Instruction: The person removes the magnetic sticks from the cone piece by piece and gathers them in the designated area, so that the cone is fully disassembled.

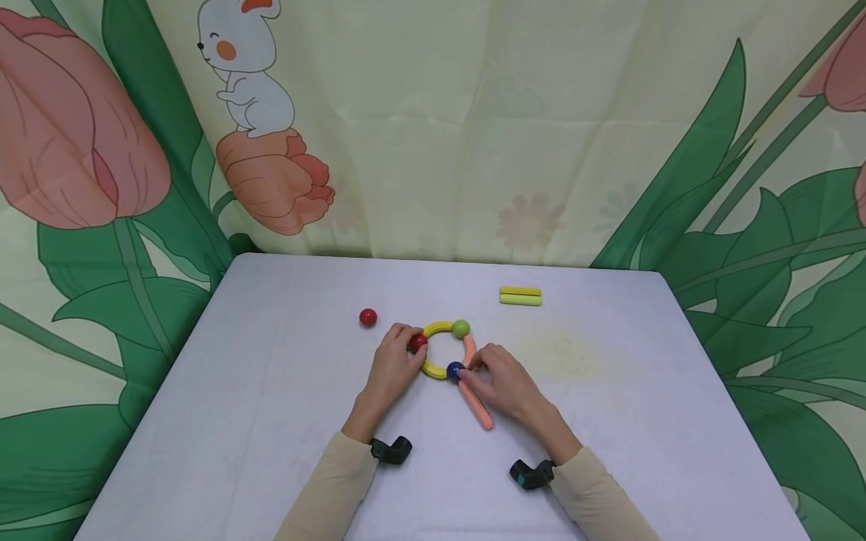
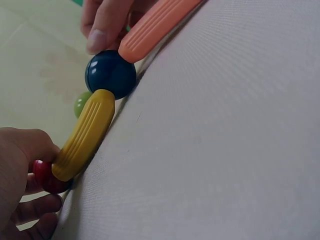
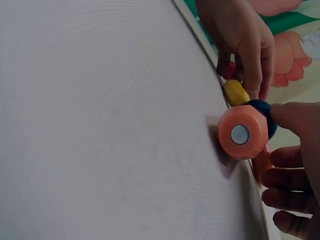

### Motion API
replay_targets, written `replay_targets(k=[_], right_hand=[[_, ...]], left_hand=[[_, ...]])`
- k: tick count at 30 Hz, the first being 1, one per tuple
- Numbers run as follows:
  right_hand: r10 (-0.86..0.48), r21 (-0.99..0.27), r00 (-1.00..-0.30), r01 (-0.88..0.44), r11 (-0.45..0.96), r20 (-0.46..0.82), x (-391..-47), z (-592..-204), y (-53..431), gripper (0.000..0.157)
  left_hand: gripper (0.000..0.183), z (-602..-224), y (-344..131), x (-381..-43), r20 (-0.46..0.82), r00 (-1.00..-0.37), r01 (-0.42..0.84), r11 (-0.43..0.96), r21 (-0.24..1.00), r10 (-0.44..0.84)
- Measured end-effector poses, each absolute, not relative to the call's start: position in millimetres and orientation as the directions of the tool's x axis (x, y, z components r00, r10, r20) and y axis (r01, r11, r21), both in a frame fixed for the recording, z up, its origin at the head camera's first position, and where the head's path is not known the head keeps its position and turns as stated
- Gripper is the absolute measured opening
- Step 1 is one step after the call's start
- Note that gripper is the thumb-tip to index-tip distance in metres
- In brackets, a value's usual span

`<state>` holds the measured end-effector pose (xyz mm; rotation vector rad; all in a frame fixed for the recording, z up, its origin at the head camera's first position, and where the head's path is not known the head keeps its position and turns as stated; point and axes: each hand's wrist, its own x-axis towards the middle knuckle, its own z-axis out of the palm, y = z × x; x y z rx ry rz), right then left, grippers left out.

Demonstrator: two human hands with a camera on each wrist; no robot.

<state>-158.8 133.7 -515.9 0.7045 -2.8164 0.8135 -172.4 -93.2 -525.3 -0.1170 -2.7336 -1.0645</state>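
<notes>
A ring of toy magnetic rods and balls lies on the table, with yellow curved rods (image 1: pixel 434 370), a green ball (image 1: pixel 461 328) and a coral curved rod (image 1: pixel 470 347). At the ring's left side, my left hand (image 1: pixel 395 366) holds a red ball (image 1: pixel 418 343) between thumb and fingers. My right hand (image 1: pixel 504 382) pinches the blue ball (image 1: pixel 455 371) at the lower right, its thumb on the ball and its fingers beside the coral curve. A straight coral rod (image 1: pixel 476 406) runs from the blue ball toward me; the right wrist view shows a silvery disc (image 3: pixel 240 134) in its end.
Another red ball (image 1: pixel 368 317) sits to the left, behind my left hand. Two short rods, one yellow (image 1: pixel 520 291) and one light green (image 1: pixel 520 300), lie side by side at the back right. A white cloth covers the table (image 1: pixel 271 391); a printed curtain (image 1: pixel 433 150) hangs behind it.
</notes>
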Motion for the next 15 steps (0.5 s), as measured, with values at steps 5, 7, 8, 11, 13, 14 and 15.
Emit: replay_targets(k=[5,7,8,11,13,14,15], right_hand=[[-0.433,-0.482,-0.878,-0.476,0.736,0.205,-157.5,-514.3,132.9,0.029],[-0.442,-0.486,-0.876,-0.476,0.733,0.191,-157.7,-513.2,132.7,0.029],[-0.443,-0.489,-0.877,-0.473,0.733,0.185,-157.8,-512.5,132.7,0.028],[-0.433,-0.486,-0.886,-0.455,0.746,0.165,-159.0,-510.8,133.2,0.025],[-0.425,-0.475,-0.890,-0.450,0.756,0.167,-160.4,-510.6,134.0,0.022],[-0.421,-0.470,-0.890,-0.450,0.759,0.173,-161.0,-510.3,134.5,0.021],[-0.419,-0.462,-0.889,-0.455,0.762,0.184,-161.8,-510.6,135.0,0.019]], left_hand=[[0.032,-525.9,-93.3,-172.9,0.218,-0.976,0.149,0.734,0.663,0.001],[0.032,-526.2,-93.9,-173.1,0.217,-0.976,0.149,0.732,0.665,0.002],[0.032,-526.4,-94.2,-173.2,0.215,-0.977,0.148,0.733,0.664,0.002],[0.031,-526.5,-95.0,-172.8,0.205,-0.979,0.140,0.735,0.663,0.002],[0.030,-525.9,-95.6,-172.4,0.193,-0.981,0.132,0.737,0.663,0.001],[0.030,-525.3,-95.8,-172.0,0.187,-0.982,0.128,0.738,0.663,0.002],[0.029,-524.5,-96.0,-171.7,0.182,-0.983,0.125,0.737,0.665,0.003]])
